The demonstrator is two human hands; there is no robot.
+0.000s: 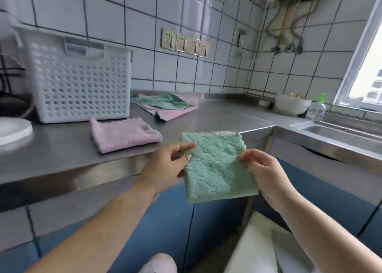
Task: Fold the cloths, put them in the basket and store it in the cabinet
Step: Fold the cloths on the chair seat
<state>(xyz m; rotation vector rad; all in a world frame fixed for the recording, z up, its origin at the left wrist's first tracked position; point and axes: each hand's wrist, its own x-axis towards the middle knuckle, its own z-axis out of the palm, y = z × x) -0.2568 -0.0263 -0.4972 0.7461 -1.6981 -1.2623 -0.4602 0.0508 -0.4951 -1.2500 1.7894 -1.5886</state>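
Observation:
A folded green cloth (217, 165) with a pink underside hangs in the air just in front of the steel counter's edge. My left hand (165, 165) pinches its left side and my right hand (262, 169) pinches its right side. A folded pink cloth (122, 134) lies on the counter in front of the white perforated basket (82, 82), which stands upright at the back left. A loose pile of green and pink cloths (165, 105) lies unfolded to the right of the basket, against the tiled wall.
The steel counter (217, 115) turns a corner toward a sink (334, 130) at right, with a white bowl (291, 105) and a soap bottle (319, 108) behind it. A white plate-like lid (12, 128) sits at far left. Blue cabinet fronts (217, 221) are below.

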